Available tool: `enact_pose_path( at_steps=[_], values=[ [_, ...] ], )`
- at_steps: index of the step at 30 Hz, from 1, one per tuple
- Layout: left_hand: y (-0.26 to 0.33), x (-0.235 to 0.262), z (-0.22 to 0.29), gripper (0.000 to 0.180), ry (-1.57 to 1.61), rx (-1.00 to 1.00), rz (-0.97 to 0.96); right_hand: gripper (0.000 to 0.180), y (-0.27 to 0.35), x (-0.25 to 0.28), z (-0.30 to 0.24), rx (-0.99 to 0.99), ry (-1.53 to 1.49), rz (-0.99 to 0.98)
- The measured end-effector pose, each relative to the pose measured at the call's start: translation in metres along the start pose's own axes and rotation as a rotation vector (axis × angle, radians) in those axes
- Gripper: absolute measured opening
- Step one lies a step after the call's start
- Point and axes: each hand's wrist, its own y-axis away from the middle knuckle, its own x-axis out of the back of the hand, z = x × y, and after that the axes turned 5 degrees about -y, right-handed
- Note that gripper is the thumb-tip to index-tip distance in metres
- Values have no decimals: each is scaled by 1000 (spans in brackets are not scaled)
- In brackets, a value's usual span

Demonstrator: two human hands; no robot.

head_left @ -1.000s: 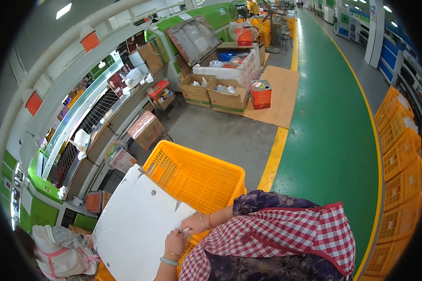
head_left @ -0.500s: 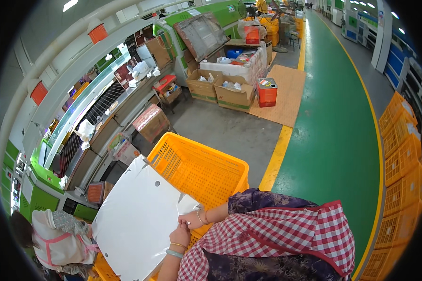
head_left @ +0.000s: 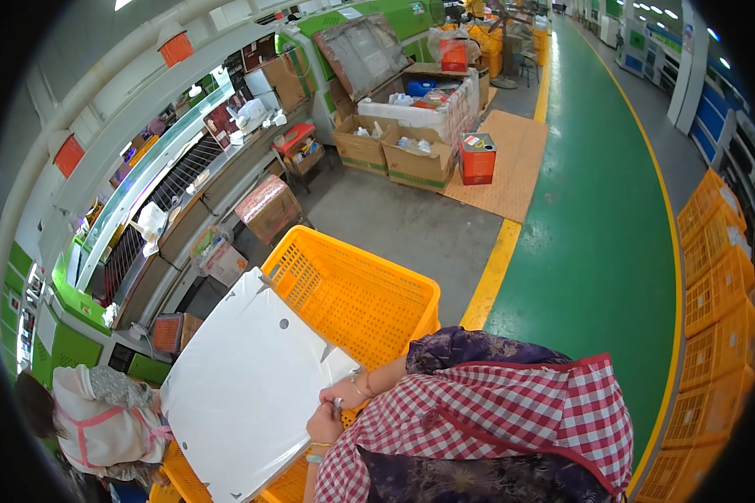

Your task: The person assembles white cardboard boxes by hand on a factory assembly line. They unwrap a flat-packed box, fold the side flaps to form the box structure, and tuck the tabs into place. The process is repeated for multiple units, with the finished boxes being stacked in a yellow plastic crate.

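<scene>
A large, flat white panel point(head_left: 243, 390), with a smooth film-like surface and small grey round spots, lies tilted across a yellow crate. Both hands meet at its near-right corner. My right hand point(head_left: 344, 392), wearing a thin bracelet, is closed with fingertips at the panel's edge. Just below it, my left hand point(head_left: 324, 425) is closed too, its fingers against the right hand's. A small greyish bit point(head_left: 337, 403) shows between the fingers; its kind is too small to make out. My left wrist bangles are partly hidden by the checked apron point(head_left: 495, 419).
The yellow crate point(head_left: 352, 289) stands under the panel. At the lower left a co-worker point(head_left: 101, 419) in a white apron is by the panel's far edge. Ahead are cardboard boxes point(head_left: 415, 159) and a red tin point(head_left: 477, 159). Stacked orange crates point(head_left: 717, 310) line the right.
The loose, crinkled flap at the panel's near-right corner now lies flatter along the edge. My hands have stayed at that corner, with the left shifted slightly. The view has shifted a little.
</scene>
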Motion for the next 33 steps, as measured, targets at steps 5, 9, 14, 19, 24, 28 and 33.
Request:
enact_pose_path(
  at_steps=[5,9,14,19,24,28,33],
  values=[
    [8,7,7,19,-8,24,-75,46,11,14,-34,-27,247,-162],
    [14,11,-8,20,-30,28,-177,49,-1,10,-50,51,507,-210],
    [16,12,-14,22,-4,44,-178,43,-20,9,-41,129,594,-248],
    [27,17,-18,24,-45,26,-206,28,-30,1,-31,227,642,-202],
    [24,17,-21,28,-110,-11,-214,23,-27,-4,-23,290,622,-189],
    [27,18,-27,30,-156,-58,-121,23,-23,1,-27,314,636,-223],
    [44,11,-26,24,-222,97,19,22,-16,11,-32,331,663,-256]
  ],
)
